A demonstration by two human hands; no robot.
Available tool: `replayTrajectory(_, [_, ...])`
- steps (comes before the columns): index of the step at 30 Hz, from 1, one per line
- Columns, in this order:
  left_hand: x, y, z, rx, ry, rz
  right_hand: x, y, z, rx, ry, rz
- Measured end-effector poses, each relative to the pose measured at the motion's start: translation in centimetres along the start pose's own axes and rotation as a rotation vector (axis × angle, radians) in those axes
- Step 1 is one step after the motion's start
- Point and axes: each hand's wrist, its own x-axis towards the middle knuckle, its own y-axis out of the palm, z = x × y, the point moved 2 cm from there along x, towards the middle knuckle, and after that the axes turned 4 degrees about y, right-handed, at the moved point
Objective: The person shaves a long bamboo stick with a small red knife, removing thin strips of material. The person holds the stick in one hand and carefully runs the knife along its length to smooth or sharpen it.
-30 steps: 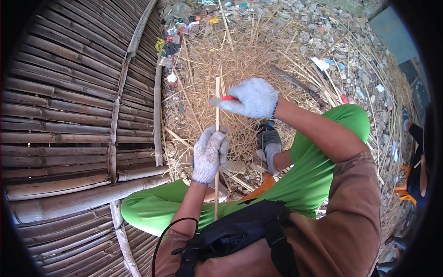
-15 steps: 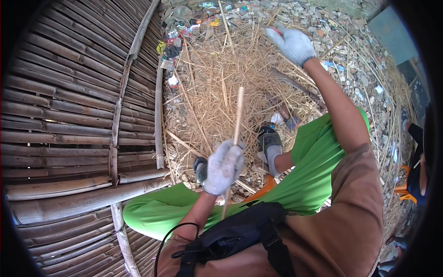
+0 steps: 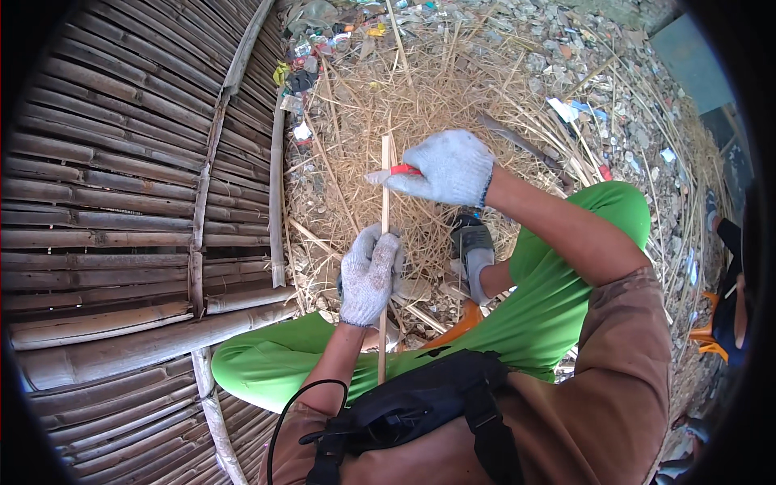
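My left hand (image 3: 370, 273), in a pale work glove, is closed around a thin bamboo strip (image 3: 385, 212) that stands lengthwise in front of me, its lower end near my lap. Above it, my gloved right hand (image 3: 449, 167) grips a red-handled knife (image 3: 402, 170). The short blade lies across the upper part of the strip, pointing left. Whether the edge bites into the bamboo I cannot tell. Fingers of the right glove hide most of the knife's handle.
Pale shavings (image 3: 436, 105) cover the ground ahead, with a long dark blade-like tool (image 3: 517, 145) lying on them. A bamboo slat wall (image 3: 121, 186) stands close on my left. Litter (image 3: 303, 52) lies at the far left. Another person's orange seat (image 3: 711, 331) shows at the right edge.
My right hand has come down and left from the far right, bringing the knife onto the strip. The left hand has shifted slightly left, and the strip now stands more upright.
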Motion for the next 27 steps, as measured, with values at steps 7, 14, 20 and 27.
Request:
replayTrajectory(7, [-1.6, 1.3, -0.5, 0.204, 0.124, 0.072, 2.6, -3.2, -11.1, -0.033, 0.433, -0.099])
replayTrajectory(14, [-0.1, -0.1, -0.3, -0.015, 0.095, 0.031, 1.6, -1.6, -2.8, 0.067, 0.172, -0.070])
replayTrajectory(20, [-0.1, -0.3, -0.1, -0.007, 0.078, -0.006, 0.0, 0.2, 0.2, 0.021, -0.006, -0.010])
replayTrajectory(27, [-1.8, 1.1, -1.0, 0.179, 0.145, 0.093, 3.3, -2.9, -9.0, -0.011, 0.368, -0.055])
